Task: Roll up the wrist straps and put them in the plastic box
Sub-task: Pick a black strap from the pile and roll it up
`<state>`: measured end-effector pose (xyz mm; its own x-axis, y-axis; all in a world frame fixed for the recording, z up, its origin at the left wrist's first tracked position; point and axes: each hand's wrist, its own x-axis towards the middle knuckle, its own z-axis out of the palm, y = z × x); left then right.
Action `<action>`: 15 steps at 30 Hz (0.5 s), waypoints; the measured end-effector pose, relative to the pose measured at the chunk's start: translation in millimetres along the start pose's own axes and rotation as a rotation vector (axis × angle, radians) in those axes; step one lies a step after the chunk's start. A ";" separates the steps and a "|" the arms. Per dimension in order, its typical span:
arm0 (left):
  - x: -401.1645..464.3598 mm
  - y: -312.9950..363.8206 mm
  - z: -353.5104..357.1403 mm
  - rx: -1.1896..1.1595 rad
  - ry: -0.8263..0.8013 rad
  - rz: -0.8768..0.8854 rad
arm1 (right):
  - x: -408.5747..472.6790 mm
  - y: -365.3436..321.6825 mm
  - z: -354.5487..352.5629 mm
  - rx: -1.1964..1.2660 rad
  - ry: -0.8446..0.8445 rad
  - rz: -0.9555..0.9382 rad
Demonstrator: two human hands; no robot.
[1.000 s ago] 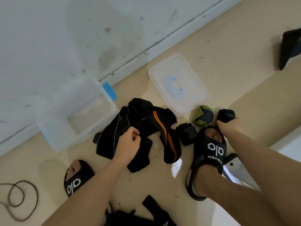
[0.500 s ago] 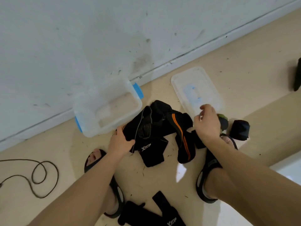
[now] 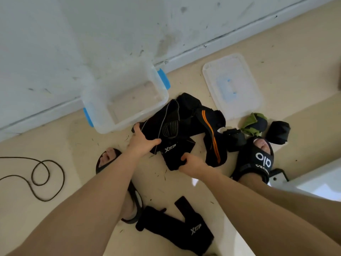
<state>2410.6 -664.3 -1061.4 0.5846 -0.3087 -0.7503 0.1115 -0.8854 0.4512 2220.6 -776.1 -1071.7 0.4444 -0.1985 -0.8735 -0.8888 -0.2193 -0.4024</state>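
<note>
Looks like a room in someone's home: scuffed white wall (image 3: 92, 34), beige floor (image 3: 55, 209) with bits of debris, slide sandals (image 3: 258, 159), loose black cable (image 3: 40, 174).

Plastic box (image 3: 103, 115) open on top; strap pile (image 3: 186, 124) touching its rim.

A pale beige floor (image 3: 276, 43), speckled with small dark bits, meets a scuffed white wall. On it stands a clear plastic box with blue handles (image 3: 129, 115), just beside a heap of black wrist straps (image 3: 188, 126), one with an orange stripe. A clear flat lid (image 3: 232, 85) lies to the right. Three rolled straps lie near it: a black one (image 3: 234, 139), a green and black one (image 3: 255, 126), another black one (image 3: 278, 133). A flat black strap (image 3: 177, 230) lies nearer; a thin black cord (image 3: 40, 174) loops at left.
</note>
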 end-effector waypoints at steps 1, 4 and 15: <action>-0.4 -2.7 0.8 -0.004 -0.001 -0.005 | -2.3 4.1 3.9 0.012 0.003 0.010; -4.0 -5.8 4.3 -0.036 0.075 -0.002 | -6.4 10.5 9.1 0.057 0.055 0.014; -24.4 7.2 2.2 -0.031 0.227 0.070 | -4.1 5.8 0.6 0.217 0.158 0.024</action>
<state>2395.4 -663.9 -1041.0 0.7572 -0.2796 -0.5903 0.0872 -0.8523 0.5157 2213.5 -776.0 -1070.6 0.4197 -0.3514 -0.8369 -0.8949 -0.0060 -0.4463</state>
